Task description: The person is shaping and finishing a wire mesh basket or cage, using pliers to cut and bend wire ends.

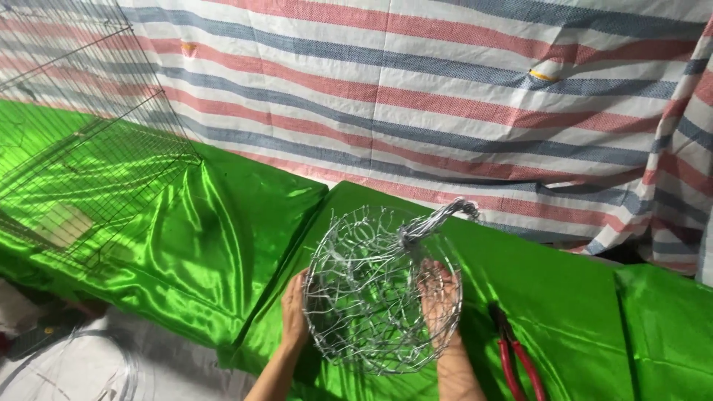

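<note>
A round basket of woven silver wire [375,297] with a twisted wire handle [443,215] is held up over the green satin table cover [564,297]. My left hand [294,312] grips its left rim. My right hand [440,301] is seen through the mesh, holding the right side from behind. The basket's open mouth faces me and it is tilted upright on its edge.
Red-handled pliers [516,356] lie on the green cloth right of my right forearm. A black wire-grid cage [89,134] stands at the left on more green cloth. A striped red, blue and white tarp [445,89] hangs behind. Loose wire coils [82,367] lie at bottom left.
</note>
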